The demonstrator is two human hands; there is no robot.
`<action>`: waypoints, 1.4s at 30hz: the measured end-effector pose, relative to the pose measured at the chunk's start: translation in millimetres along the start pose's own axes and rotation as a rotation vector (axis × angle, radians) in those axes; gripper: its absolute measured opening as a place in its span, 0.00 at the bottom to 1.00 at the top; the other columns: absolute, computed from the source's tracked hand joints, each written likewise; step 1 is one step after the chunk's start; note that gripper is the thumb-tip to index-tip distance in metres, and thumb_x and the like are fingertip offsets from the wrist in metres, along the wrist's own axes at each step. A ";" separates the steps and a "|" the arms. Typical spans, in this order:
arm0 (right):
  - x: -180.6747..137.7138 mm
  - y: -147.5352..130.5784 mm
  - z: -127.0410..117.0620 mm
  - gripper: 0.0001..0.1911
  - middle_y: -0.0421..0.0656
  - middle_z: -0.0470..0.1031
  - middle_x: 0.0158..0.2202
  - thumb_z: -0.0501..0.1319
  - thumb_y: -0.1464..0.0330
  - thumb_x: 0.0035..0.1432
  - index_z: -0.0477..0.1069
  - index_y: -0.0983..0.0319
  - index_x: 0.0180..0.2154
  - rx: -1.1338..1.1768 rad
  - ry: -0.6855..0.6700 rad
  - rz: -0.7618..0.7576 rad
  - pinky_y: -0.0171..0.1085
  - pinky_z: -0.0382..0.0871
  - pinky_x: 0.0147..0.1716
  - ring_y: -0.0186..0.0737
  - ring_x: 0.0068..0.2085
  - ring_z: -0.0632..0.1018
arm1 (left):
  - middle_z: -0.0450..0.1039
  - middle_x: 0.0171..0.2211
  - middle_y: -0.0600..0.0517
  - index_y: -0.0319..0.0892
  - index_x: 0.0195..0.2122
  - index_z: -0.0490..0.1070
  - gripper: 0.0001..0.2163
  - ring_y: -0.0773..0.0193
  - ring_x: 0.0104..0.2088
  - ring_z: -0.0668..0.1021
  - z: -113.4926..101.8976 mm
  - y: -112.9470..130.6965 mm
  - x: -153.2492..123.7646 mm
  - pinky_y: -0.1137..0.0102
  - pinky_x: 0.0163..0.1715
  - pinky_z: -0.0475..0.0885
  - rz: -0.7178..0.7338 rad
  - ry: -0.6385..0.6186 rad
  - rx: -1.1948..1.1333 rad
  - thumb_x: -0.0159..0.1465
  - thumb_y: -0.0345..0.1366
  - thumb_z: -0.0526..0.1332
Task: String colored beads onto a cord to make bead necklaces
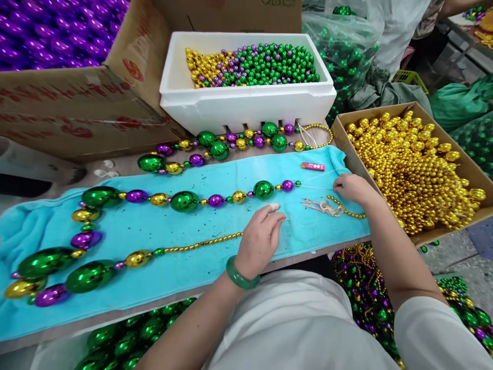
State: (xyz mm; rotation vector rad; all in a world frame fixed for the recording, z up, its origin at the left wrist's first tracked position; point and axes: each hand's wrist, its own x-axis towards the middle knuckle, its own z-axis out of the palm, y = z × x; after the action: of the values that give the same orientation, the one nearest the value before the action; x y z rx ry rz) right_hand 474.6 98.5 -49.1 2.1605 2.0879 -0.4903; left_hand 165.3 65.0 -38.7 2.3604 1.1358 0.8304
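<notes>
A long string of large green, gold and purple beads (185, 201) lies curved over a turquoise towel (162, 267). My left hand (259, 241), with a green bangle on the wrist, rests on the towel with fingers curled, pinching a thin thread by the end of a small gold bead strand (200, 244). At the towel's right edge, my right hand (352, 188) is closed on the thread coming off the last purple bead (287, 185). Small snips (321, 206) lie between my hands.
A white foam box (246, 103) of mixed beads stands behind the towel, with a second bead string (231, 146) before it. A cardboard box of gold beads (419, 169) sits right. Purple beads fill a carton (57, 31) at back left. A pink lighter (313, 166) lies on the towel.
</notes>
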 end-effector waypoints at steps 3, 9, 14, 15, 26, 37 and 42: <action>4.8 -6.8 1.0 0.12 0.45 0.74 0.44 0.54 0.68 0.60 0.74 0.60 0.40 0.034 0.125 -0.013 0.35 0.63 0.38 0.40 0.42 0.74 | 0.74 0.38 0.48 0.41 0.38 0.72 0.09 0.64 0.41 0.76 -1.0 0.4 4.0 0.69 0.43 0.71 -0.064 -0.058 -0.103 0.67 0.33 0.52; 28.9 -30.0 5.6 0.16 0.50 0.72 0.47 0.50 0.71 0.62 0.73 0.62 0.46 -0.109 0.191 -0.033 0.37 0.64 0.38 0.45 0.45 0.73 | 0.75 0.34 0.50 0.41 0.37 0.72 0.10 0.64 0.37 0.76 -4.1 4.1 5.8 0.70 0.39 0.70 -0.133 -0.093 -0.112 0.66 0.34 0.52; 33.8 -29.2 -17.7 0.15 0.47 0.77 0.37 0.53 0.67 0.61 0.77 0.62 0.41 0.102 0.210 -0.029 0.37 0.64 0.36 0.42 0.38 0.75 | 0.75 0.32 0.51 0.41 0.36 0.73 0.07 0.65 0.34 0.76 -16.1 -3.3 8.4 0.71 0.37 0.70 -0.277 -0.046 -0.246 0.64 0.35 0.56; 31.7 -30.1 -27.7 0.14 0.45 0.77 0.34 0.55 0.66 0.60 0.78 0.61 0.40 0.169 0.227 -0.043 0.37 0.64 0.35 0.41 0.36 0.75 | 0.75 0.31 0.52 0.41 0.36 0.73 0.07 0.66 0.32 0.76 -21.3 -5.2 11.6 0.71 0.34 0.71 -0.333 -0.026 -0.314 0.63 0.36 0.57; -6.3 -131.0 -134.8 0.06 0.37 0.72 0.25 0.62 0.67 0.53 0.78 0.60 0.30 0.291 0.260 -0.564 0.37 0.65 0.36 0.35 0.31 0.73 | 0.75 0.35 0.51 0.39 0.33 0.70 0.06 0.72 0.24 0.74 -59.8 8.1 60.8 0.74 0.26 0.72 -0.442 0.267 -0.833 0.58 0.37 0.61; -5.0 -157.6 -116.6 0.07 0.38 0.73 0.26 0.61 0.67 0.54 0.78 0.58 0.31 0.119 0.190 -0.586 0.37 0.64 0.35 0.36 0.32 0.73 | 0.74 0.27 0.52 0.37 0.32 0.71 0.10 0.70 0.25 0.75 -41.8 1.4 61.5 0.73 0.27 0.71 -0.540 0.069 -1.127 0.53 0.38 0.66; -15.7 -141.8 -108.0 0.09 0.41 0.74 0.37 0.59 0.67 0.57 0.76 0.61 0.37 0.107 0.213 -0.489 0.37 0.63 0.39 0.39 0.39 0.73 | 0.72 0.24 0.53 0.35 0.29 0.74 0.09 0.72 0.22 0.72 -32.8 3.4 64.0 0.74 0.24 0.68 -0.569 -0.046 -1.074 0.51 0.36 0.68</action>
State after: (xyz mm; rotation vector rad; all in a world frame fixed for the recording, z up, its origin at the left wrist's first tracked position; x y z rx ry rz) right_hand 351.9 122.8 78.9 1.8055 2.7824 -0.4324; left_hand 177.3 117.1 9.5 1.1046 0.9100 0.8489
